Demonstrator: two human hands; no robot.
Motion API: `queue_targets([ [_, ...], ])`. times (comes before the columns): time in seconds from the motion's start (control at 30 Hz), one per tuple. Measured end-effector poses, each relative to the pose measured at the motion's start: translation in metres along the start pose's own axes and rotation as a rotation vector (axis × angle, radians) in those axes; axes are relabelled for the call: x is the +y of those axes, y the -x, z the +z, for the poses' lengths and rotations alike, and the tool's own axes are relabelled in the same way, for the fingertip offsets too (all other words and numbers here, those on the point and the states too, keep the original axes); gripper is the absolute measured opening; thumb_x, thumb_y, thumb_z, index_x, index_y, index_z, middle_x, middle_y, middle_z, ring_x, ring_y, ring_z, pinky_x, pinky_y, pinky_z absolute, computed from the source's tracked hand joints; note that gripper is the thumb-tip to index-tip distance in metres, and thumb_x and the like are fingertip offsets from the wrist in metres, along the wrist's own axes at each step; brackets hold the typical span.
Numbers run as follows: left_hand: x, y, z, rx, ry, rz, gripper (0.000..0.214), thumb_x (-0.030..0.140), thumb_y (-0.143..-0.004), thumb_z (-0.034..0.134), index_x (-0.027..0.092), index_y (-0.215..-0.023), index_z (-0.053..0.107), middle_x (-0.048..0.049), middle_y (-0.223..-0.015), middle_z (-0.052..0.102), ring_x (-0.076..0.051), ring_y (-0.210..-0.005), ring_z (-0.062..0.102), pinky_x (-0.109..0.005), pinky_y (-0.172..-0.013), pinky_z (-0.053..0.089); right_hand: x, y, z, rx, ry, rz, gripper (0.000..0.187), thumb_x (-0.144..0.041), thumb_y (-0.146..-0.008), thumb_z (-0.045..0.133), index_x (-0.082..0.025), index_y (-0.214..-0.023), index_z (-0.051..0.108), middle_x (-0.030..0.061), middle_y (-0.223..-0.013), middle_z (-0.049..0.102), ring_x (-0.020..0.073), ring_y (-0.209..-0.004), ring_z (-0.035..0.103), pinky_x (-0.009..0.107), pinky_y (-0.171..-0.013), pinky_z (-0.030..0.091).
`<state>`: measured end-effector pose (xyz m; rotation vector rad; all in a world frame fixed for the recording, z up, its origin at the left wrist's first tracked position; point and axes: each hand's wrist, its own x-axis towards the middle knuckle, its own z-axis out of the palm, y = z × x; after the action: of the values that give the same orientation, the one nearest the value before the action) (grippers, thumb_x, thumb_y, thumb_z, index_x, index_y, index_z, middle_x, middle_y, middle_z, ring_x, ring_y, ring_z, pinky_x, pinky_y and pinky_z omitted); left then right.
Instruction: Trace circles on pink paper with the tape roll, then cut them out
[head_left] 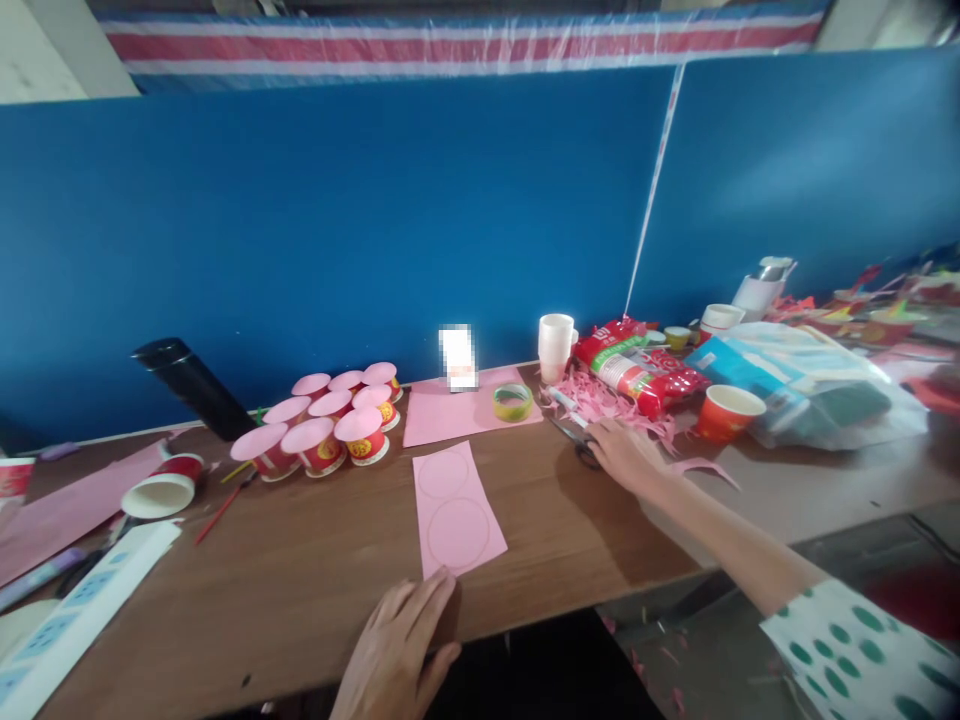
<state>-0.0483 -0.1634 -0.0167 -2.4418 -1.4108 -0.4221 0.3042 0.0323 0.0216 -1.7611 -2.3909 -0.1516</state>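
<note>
While the left hand, thumb spread, touches the pink card lying lengthwise away, the right hand partly covers scissors, grip unclear, blades pointing toward the tape roll, beside pink shreds.

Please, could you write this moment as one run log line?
left grip: at near edge of pink sheet; right grip: at scissors, hold unclear; circles on sheet: two, uncut; tape roll: on farther pink paper
</note>
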Motion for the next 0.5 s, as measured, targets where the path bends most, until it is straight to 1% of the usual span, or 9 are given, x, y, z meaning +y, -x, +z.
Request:
queue_targets([
  [0.07, 0.003, -0.002, -0.002, -0.029, 0.02, -0.012, 0.055, 0.038, -0.08, 0.052, 0.019, -0.13, 0.04, -0.0067, -0.123, 0.056, -0.022, -0.104, 0.055, -0.033, -0.089, 0.045, -0.005, 0.008, 0.001, 0.005, 0.005, -0.017, 0.023, -0.024, -0.088, 0.039, -0.017, -0.102, 0.057, 0.0117, -0.1, 0.058, 0.0245, -0.093, 0.053, 0.031, -0.077, 0.035],
  [0.17, 0.005, -0.004, -0.007, -0.064, 0.051, -0.01, 0.053, 0.036, -0.081, 0.051, 0.02, -0.13, 0.04, -0.0067, -0.122, 0.057, -0.022, -0.105, 0.053, -0.038, -0.092, 0.043, -0.01, 0.018, 0.003, -0.01, 0.001, -0.037, 0.024, -0.022, -0.088, 0.039, -0.017, -0.1, 0.06, 0.0111, -0.092, 0.059, 0.023, -0.085, 0.055, 0.031, -0.076, 0.036],
  [0.27, 0.002, -0.004, -0.014, -0.094, 0.072, 0.013, 0.051, 0.034, -0.082, 0.05, 0.021, -0.13, 0.039, -0.006, -0.121, 0.057, -0.022, -0.106, 0.053, -0.043, -0.096, 0.04, -0.011, 0.022, 0.003, -0.034, -0.015, -0.052, 0.024, -0.019, -0.087, 0.041, -0.017, -0.1, 0.061, 0.0097, -0.087, 0.06, 0.0212, -0.079, 0.057, 0.029, -0.072, 0.037],
  [0.4, -0.016, 0.002, -0.02, -0.097, 0.074, 0.036, 0.046, 0.033, -0.082, 0.05, 0.023, -0.126, 0.044, -0.0057, -0.118, 0.06, -0.022, -0.108, 0.053, -0.044, -0.098, 0.038, -0.009, 0.026, -0.002, -0.079, -0.044, -0.078, 0.024, -0.015, -0.083, 0.045, -0.019, -0.1, 0.061, 0.0081, -0.087, 0.062, 0.0198, -0.079, 0.058, 0.027, -0.07, 0.037],
  [0.5, -0.034, 0.01, -0.019, -0.058, 0.036, -0.007, 0.042, 0.033, -0.081, 0.052, 0.023, -0.122, 0.049, -0.0057, -0.116, 0.061, -0.023, -0.11, 0.052, -0.044, -0.097, 0.039, -0.007, 0.029, -0.005, -0.107, -0.061, -0.092, 0.024, -0.013, -0.081, 0.046, -0.02, -0.099, 0.061, 0.0072, -0.086, 0.062, 0.0193, -0.076, 0.059, 0.026, -0.068, 0.038],
])
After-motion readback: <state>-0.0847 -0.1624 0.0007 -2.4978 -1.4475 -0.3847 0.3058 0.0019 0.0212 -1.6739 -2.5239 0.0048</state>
